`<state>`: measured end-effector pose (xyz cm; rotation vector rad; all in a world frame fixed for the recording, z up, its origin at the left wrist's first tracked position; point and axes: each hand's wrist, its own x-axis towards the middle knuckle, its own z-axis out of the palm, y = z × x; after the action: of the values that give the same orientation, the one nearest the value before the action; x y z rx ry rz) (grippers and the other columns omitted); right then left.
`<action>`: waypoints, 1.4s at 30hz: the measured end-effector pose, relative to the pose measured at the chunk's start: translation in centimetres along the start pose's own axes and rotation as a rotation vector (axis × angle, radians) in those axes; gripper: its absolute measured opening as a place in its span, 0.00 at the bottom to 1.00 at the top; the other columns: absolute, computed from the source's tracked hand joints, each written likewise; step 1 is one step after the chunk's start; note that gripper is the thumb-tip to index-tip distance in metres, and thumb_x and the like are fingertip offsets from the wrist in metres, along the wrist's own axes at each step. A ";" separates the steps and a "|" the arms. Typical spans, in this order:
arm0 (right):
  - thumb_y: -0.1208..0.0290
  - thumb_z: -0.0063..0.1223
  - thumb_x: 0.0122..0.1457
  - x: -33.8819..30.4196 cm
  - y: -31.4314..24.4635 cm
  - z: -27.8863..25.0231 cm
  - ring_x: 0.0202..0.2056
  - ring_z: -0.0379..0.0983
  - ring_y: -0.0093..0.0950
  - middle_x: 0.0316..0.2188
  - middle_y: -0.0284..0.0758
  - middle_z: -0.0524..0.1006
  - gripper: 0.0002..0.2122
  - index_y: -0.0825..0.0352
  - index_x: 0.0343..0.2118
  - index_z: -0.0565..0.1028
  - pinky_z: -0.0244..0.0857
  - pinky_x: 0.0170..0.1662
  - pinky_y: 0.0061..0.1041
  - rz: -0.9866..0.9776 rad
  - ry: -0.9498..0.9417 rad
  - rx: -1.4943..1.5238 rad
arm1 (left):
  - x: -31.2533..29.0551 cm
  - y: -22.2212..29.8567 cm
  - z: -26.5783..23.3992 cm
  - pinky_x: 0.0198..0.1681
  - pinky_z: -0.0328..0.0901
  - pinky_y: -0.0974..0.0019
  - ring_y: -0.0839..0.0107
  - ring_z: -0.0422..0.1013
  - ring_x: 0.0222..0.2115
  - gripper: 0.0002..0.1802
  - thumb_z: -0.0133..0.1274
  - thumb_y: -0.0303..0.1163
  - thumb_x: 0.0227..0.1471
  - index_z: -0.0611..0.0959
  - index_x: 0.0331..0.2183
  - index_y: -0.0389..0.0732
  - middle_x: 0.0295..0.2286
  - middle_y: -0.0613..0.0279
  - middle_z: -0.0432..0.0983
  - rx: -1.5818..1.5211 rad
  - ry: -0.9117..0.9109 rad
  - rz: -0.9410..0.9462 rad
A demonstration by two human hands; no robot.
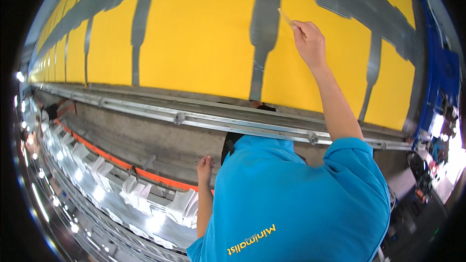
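My right hand [309,43] reaches out over a long table, its fingers pinched on a thin, pale, flat stick-like strip [285,17]. The strip's far tip is at the edge of a grey band [265,24] that separates two yellow panels. Under my right forearm lies a flat yellow panel [306,75]; a larger yellow panel [199,39] is left of the band. My left hand [205,166] hangs low beside my body, away from the table surface, with its fingers curled in. Whether anything small is between them cannot be made out.
Metal rails [208,120] run along the table's near edge, with round fittings on them. Behind me at left, an orange rail [111,156] borders a rack with white cloth-like pieces [136,194]. Blue machinery [439,63] stands at far right. Another person [53,110] is at far left.
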<state>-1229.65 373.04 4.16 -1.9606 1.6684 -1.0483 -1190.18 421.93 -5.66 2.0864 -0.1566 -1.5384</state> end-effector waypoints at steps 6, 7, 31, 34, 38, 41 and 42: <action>0.75 0.54 0.59 3.2 -4.7 9.0 0.41 0.76 0.37 0.36 0.37 0.80 0.07 0.67 0.39 0.81 0.70 0.43 0.31 -0.270 -0.258 0.100 | -1.5 -2.0 -0.8 0.30 0.63 0.73 0.80 0.68 0.26 0.19 0.54 0.44 0.62 0.81 0.43 0.37 0.28 0.70 0.75 -0.056 0.125 -0.038; 0.75 0.53 0.59 4.5 -5.3 10.5 0.41 0.76 0.37 0.36 0.37 0.80 0.07 0.67 0.38 0.81 0.70 0.43 0.33 -0.307 -0.193 0.084 | -1.8 -2.8 -1.0 0.31 0.63 0.73 0.80 0.68 0.26 0.19 0.54 0.43 0.62 0.82 0.43 0.36 0.28 0.70 0.75 -0.081 0.137 -0.040; 0.74 0.56 0.56 2.2 -9.4 15.8 0.35 0.76 0.41 0.31 0.41 0.79 0.05 0.68 0.32 0.80 0.70 0.40 0.37 0.077 0.222 -0.393 | 9.7 -1.6 -27.5 0.31 0.67 0.70 0.76 0.73 0.29 0.18 0.50 0.45 0.63 0.81 0.41 0.41 0.32 0.64 0.79 -0.027 0.138 -0.185; 0.74 0.57 0.56 6.7 -14.9 15.0 0.36 0.77 0.40 0.32 0.40 0.79 0.05 0.67 0.34 0.81 0.70 0.41 0.34 0.085 0.358 -0.269 | 13.2 3.7 -30.9 0.34 0.68 0.69 0.73 0.75 0.31 0.20 0.52 0.46 0.62 0.79 0.47 0.40 0.36 0.62 0.79 -0.239 0.308 -0.021; 0.75 0.57 0.56 11.0 -18.1 20.5 0.37 0.76 0.39 0.32 0.39 0.79 0.05 0.67 0.35 0.81 0.69 0.41 0.34 -0.211 0.173 -0.141 | 15.9 9.1 -31.3 0.34 0.67 0.70 0.73 0.75 0.33 0.21 0.53 0.46 0.62 0.79 0.47 0.39 0.37 0.62 0.79 -0.270 0.313 0.000; 0.76 0.56 0.56 14.1 -17.5 26.3 0.37 0.75 0.39 0.32 0.39 0.79 0.05 0.67 0.34 0.81 0.69 0.42 0.35 -0.332 0.127 -0.160 | 17.0 10.3 -29.4 0.34 0.67 0.71 0.73 0.75 0.34 0.21 0.53 0.46 0.63 0.79 0.47 0.38 0.38 0.61 0.79 -0.241 0.223 0.026; 0.76 0.56 0.56 14.7 -16.7 27.5 0.37 0.75 0.39 0.31 0.39 0.79 0.05 0.67 0.34 0.81 0.68 0.42 0.36 -0.369 0.123 -0.196 | 17.1 10.6 -28.1 0.34 0.67 0.71 0.73 0.75 0.34 0.21 0.53 0.46 0.63 0.79 0.47 0.38 0.38 0.60 0.79 -0.224 0.181 0.025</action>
<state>-1197.81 357.83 1.93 -2.4450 1.5552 -1.1914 -1156.31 415.96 -9.36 2.0225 0.0538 -1.2809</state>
